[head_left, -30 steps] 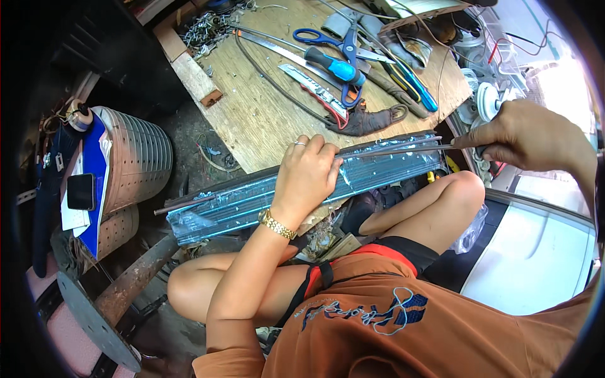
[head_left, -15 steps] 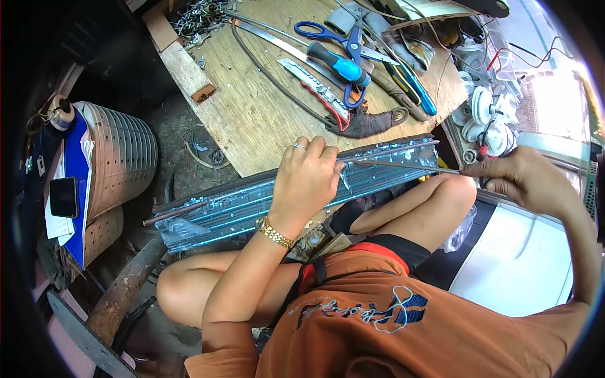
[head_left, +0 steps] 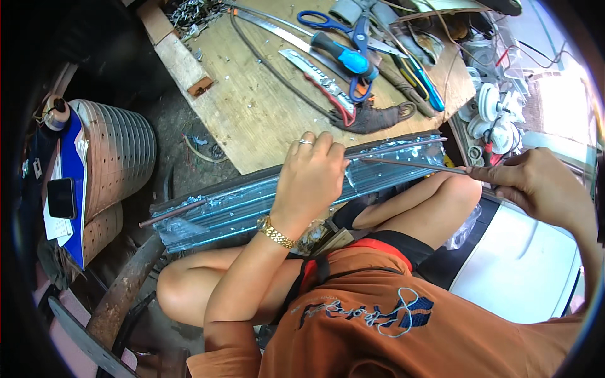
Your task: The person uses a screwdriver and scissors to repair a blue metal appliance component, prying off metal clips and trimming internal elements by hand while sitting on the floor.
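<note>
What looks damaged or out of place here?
The ribbed silver-blue piece under the left hand looks tattered: its shiny film is crumpled at the left end. Small metal bits lie heaped loose on the wooden board, far left.

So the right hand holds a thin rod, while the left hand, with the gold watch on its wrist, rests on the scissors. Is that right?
Not quite: the head view shows the left hand resting on a long grooved panel; the scissors lie apart on the wooden table. The rest stands.
</note>
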`<state>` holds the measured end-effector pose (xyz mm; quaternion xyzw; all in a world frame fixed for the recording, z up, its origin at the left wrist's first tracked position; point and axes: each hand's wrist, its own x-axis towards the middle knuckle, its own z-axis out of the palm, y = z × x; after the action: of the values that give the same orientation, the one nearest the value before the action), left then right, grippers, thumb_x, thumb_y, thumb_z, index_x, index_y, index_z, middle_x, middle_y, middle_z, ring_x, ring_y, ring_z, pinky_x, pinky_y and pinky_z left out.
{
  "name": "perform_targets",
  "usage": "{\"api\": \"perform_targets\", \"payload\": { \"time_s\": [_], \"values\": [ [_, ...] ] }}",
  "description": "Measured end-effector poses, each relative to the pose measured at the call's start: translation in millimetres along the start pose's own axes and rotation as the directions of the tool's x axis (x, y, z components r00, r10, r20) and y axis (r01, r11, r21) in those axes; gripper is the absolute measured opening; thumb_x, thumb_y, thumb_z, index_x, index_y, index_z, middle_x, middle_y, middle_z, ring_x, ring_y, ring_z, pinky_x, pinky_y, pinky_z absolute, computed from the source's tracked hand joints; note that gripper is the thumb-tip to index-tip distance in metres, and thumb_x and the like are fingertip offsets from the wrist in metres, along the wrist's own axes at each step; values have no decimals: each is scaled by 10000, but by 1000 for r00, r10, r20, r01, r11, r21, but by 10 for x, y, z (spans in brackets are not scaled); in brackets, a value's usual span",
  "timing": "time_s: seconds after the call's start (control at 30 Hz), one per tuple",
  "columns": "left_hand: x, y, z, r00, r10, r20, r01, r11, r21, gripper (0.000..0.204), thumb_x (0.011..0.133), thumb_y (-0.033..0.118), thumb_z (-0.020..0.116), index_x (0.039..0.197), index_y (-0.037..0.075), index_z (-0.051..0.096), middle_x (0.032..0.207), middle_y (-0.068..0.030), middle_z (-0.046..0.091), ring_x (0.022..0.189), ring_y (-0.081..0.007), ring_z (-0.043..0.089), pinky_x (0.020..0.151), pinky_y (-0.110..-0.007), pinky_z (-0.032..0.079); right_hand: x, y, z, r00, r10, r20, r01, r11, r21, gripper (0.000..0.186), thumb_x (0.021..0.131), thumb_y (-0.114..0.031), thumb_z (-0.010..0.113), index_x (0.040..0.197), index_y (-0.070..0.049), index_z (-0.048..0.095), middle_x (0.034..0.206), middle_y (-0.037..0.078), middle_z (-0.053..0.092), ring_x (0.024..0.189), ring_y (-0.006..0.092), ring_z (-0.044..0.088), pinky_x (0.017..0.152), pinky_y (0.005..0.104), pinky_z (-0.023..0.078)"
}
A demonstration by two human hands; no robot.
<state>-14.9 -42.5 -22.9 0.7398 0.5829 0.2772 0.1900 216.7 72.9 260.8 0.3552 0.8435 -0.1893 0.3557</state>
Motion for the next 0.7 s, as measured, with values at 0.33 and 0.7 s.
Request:
{"api": "perform_targets", "payload": {
  "time_s": [0.33, 0.7],
  "values": [
    [-22, -37, -7, 999, -23, 23, 24, 999, -30, 219, 894, 177, 754, 1061, 38, 737, 1018, -100, 635, 975, -314, 620, 850, -445, 516, 28, -493, 130, 999, 5, 35, 6, 956, -294, 609, 868, -67, 713, 1460, -207, 671, 752, 105, 648, 547, 266, 638, 510, 397, 501],
    [82, -49, 77, 999, 34, -34, -36, 997, -74, 164, 936, 188, 725, 998, 37, 738, 957, -149, 658, 935, -379, 646, 866, -483, 541, 187, -1018, 3518, 742, 356, -568, -143, 912, 385, 649, 930, -157, 750, 1549, -256, 583, 927, 133, 666, 701, 326, 679, 608, 434, 559]
  ]
}}
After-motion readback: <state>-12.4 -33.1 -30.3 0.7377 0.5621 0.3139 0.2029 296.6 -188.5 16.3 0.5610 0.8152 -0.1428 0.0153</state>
